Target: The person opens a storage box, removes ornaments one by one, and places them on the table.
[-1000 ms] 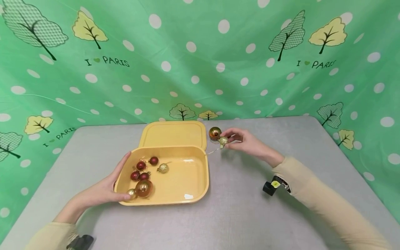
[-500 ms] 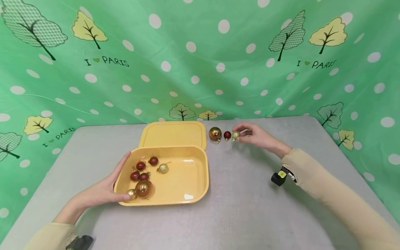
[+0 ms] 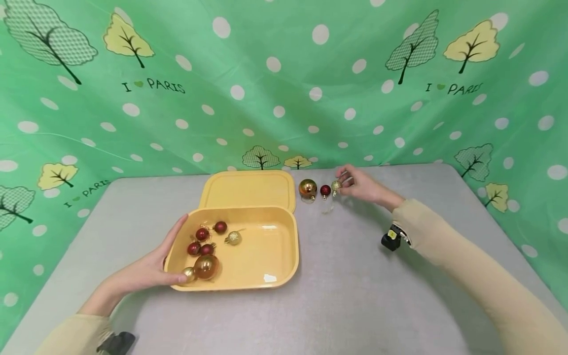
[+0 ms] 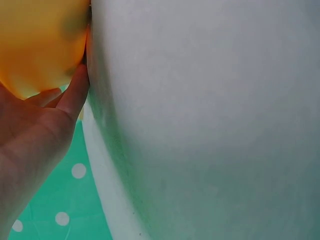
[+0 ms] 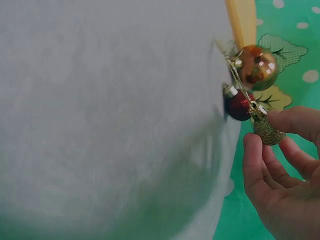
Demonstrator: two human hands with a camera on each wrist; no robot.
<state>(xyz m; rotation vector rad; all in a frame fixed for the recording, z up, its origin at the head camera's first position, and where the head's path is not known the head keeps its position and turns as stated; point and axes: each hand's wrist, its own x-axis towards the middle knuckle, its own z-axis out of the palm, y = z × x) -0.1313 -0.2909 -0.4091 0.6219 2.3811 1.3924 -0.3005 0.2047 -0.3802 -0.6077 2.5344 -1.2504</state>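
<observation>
My right hand (image 3: pixel 361 186) pinches a small gold glitter bauble (image 5: pixel 268 131) between thumb and fingers at the far side of the table. From its cap a gold cord (image 5: pixel 235 75) trails. Beside it stand a small red bauble (image 3: pixel 325 190) and a larger shiny gold bauble (image 3: pixel 308 189), in a row. My left hand (image 3: pixel 148 268) grips the left end of a yellow box (image 3: pixel 290 246), thumb over the rim. In the box lie several small red baubles (image 3: pixel 206 249), a gold glitter bauble (image 3: pixel 233 237), a large shiny gold bauble (image 3: pixel 206 266) and a small gold one (image 3: pixel 189 274) by my thumb.
Behind the box a yellow lid (image 3: pixel 248 190) lies flat, overlapped by the box's far rim in the head view. A grey table (image 3: pixel 346 296) carries everything. A green printed curtain (image 3: pixel 284 98) hangs along its back edge.
My right hand has moved right with the gold glitter bauble, baring the red bauble beside the large gold one. Since half a second ago it has shifted only slightly. The left hand still holds the box.
</observation>
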